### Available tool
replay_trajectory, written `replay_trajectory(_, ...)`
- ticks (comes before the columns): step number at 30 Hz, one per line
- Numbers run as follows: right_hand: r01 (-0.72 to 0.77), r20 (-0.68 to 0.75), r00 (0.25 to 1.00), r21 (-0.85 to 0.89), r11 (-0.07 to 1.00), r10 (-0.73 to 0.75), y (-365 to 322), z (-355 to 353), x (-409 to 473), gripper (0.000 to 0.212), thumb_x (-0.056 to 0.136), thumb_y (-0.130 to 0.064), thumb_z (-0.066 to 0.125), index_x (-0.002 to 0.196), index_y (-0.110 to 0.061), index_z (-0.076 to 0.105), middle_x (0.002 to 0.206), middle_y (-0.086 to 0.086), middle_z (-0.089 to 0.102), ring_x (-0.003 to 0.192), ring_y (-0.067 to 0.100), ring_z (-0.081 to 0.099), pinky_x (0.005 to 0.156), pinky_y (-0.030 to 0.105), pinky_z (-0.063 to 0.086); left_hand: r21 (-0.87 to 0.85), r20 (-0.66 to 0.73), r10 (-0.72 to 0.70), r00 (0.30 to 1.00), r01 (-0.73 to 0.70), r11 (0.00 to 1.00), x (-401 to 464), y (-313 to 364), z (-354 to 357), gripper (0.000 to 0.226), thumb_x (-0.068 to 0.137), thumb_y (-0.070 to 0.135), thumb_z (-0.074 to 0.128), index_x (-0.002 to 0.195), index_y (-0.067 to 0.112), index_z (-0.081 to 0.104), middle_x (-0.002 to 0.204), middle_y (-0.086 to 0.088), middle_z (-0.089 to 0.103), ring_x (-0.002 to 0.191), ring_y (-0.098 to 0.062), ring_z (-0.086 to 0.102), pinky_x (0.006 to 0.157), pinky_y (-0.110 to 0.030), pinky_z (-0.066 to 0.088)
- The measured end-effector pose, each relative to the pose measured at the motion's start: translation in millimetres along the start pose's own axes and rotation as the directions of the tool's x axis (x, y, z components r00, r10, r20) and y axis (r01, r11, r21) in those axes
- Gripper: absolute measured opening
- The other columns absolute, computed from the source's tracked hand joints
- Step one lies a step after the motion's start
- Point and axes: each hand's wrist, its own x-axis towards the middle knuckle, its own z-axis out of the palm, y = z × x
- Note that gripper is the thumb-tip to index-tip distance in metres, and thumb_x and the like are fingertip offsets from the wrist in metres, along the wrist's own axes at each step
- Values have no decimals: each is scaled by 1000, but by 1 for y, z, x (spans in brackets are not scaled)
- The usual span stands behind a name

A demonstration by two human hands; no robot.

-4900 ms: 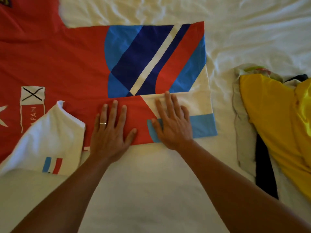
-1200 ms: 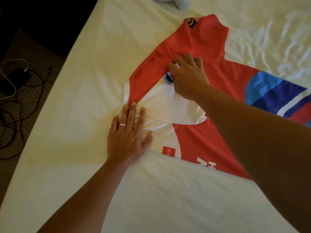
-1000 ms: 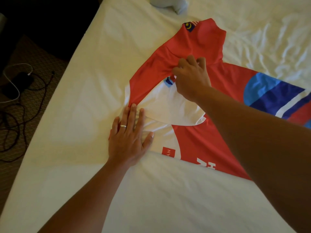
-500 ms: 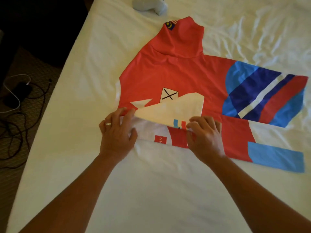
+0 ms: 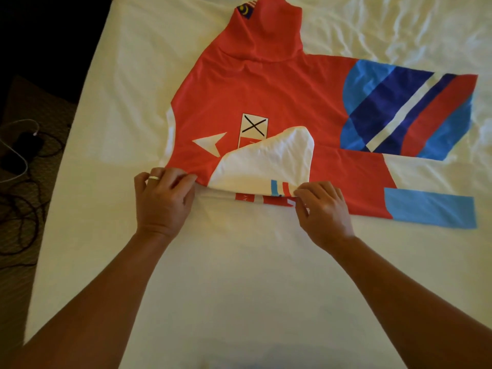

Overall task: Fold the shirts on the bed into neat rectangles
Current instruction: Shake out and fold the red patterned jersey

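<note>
A red shirt [image 5: 271,94] with blue, navy and white panels lies spread on the white bed, collar to the left, hem to the right. Its near white sleeve [image 5: 269,163] is folded back over the red body, with a blue and red stripe at the cuff. My left hand [image 5: 162,201] pinches the shirt's near edge at the shoulder fold, fingers curled, a ring showing. My right hand [image 5: 322,209] pinches the sleeve's cuff edge near the stripe. The far sleeve [image 5: 266,30] points away toward the top of the view.
The white bedsheet [image 5: 239,288] stretches wide and bare in front of me. The bed's left edge [image 5: 66,161] drops to a dark floor with a black cable and a white charger cord [image 5: 18,161]. Wrinkled sheet lies at the far right.
My right hand came off the collar area and now pinches the sleeve cuff at the near edge. My left hand went from pressing flat to pinching the shoulder fold. The white sleeve lies folded over the body.
</note>
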Motion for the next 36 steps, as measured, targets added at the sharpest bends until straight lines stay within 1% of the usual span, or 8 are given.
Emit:
replay_trajectory(8,23,142,990,-3,1000,-22,4,-4,0,20,92,-29,63,96,-11,72,103,6,68,90,27,59,75,39,46,-48,140,6,990,0,999,-8,8,-4,25,92,27,60,98,9,76,99,-7,67,84,-34,60,76,-42,41)
replay_trajectory(12,-29,89,996,9,1000,28,-7,-6,24,33,98,-34,51,116,-11,67,124,10,62,107,30,57,84,47,51,-62,120,31,992,-24,998,2,37,1,38,95,32,57,119,7,70,119,-13,66,102,-35,60,84,-44,45)
replay_trajectory(15,-111,311,941,-99,989,137,-12,2,41,56,104,-47,36,153,-20,34,164,11,23,146,33,28,111,51,35,-64,259,-9,966,26,998,2,50,11,48,96,40,50,128,8,65,126,-14,63,109,-36,58,86,-45,47)
replay_trajectory(18,-84,455,879,-153,985,145,-7,12,49,66,103,-55,30,159,-25,15,169,6,-4,154,31,7,118,53,23,-46,292,-165,942,187,981,3,59,15,47,93,41,52,124,10,67,124,-11,63,107,-36,56,85,-44,46)
replay_trajectory(24,-98,406,910,18,995,82,27,-24,19,68,96,-50,49,155,-24,26,167,6,13,151,31,14,119,52,21,-28,355,-21,935,33,999,9,117,7,55,89,39,59,135,10,58,136,-15,56,125,-36,51,101,-52,44)
replay_trajectory(27,-122,486,860,-104,987,157,82,-43,-27,78,90,-44,60,157,-26,25,168,4,8,151,32,14,118,54,22,38,515,52,855,-83,996,21,145,11,66,84,34,68,145,16,48,147,-15,45,136,-38,43,110,-61,37)
replay_trajectory(30,-152,409,880,-240,959,242,145,-60,-70,72,86,-32,62,152,-16,39,164,13,22,144,38,29,108,57,36,151,610,-45,791,-61,987,32,150,19,82,85,44,70,156,28,32,159,-11,28,148,-39,25,115,-68,18)
replay_trajectory(36,-137,279,927,-367,920,250,231,-76,-104,55,81,-8,47,136,-3,53,145,31,47,120,52,55,81,57,53,162,641,6,767,-142,977,27,138,34,84,79,0,73,153,14,38,154,-24,32,134,-57,35,83,-74,48)
